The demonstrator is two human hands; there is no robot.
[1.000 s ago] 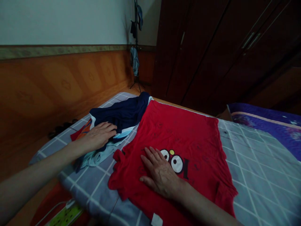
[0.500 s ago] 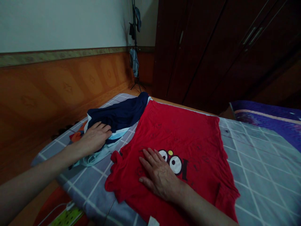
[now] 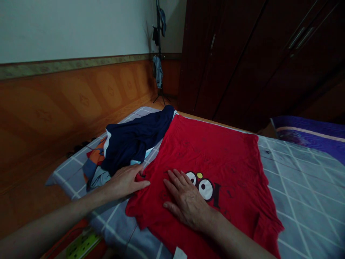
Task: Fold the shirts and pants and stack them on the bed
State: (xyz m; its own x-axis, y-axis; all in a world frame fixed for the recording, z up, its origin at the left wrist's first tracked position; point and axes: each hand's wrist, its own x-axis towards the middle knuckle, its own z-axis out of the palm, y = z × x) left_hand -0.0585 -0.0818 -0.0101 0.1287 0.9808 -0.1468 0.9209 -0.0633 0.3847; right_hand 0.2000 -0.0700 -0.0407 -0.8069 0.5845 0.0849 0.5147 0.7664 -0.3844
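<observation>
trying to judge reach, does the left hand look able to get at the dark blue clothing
Probably yes: the left hand is close beside the dark blue clothing and nothing visible covers its top, though that hand is at the edge of the red shirt.

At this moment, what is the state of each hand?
Left hand: at the edge of the red T-shirt; whether it grips cannot be told.
Right hand: open, palm down on the red T-shirt.

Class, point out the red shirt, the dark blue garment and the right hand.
Red shirt (image 3: 215, 156), head view: middle of its spread cloth.
Dark blue garment (image 3: 136, 138), head view: middle of its visible cloth.
Right hand (image 3: 187, 201), head view: back of the hand.
</observation>
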